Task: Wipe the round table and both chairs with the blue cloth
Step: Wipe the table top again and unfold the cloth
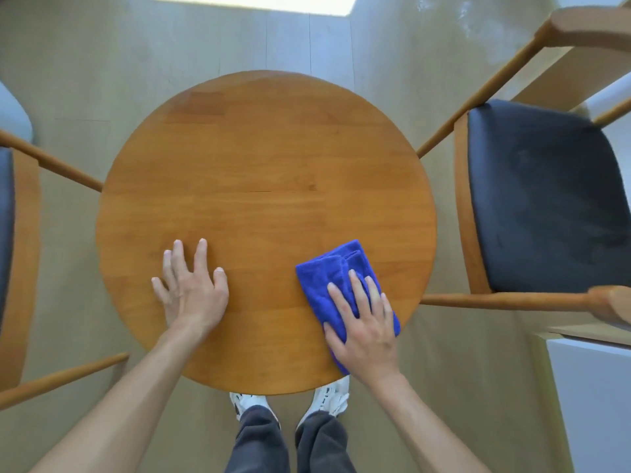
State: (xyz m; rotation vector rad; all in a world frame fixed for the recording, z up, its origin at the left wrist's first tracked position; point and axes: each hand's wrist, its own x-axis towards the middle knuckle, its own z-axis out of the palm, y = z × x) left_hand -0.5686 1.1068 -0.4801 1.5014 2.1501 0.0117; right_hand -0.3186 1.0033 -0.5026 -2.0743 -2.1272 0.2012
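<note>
**Blue cloth pressed flat on the round table, near its right edge**

The blue cloth [336, 285], folded into a thick pad, lies on the near right part of the round table [259, 172], its lower corner reaching the table's rim. The person's right hand [367, 322] rests on top of it, fingers straight and slightly spread, palm pressing the cloth down onto the wood. The left hand [193, 285] lies flat on the bare tabletop on the near left side, fingers fanned wide, holding nothing.

A wooden chair with a dark seat [546, 199] stands just beside the table on the right. A second chair [17, 250] shows only partly at the left edge. Below the table's near rim are white shoes [327, 399] and dark trousers [256, 442] on a pale wood floor [102, 46].
</note>
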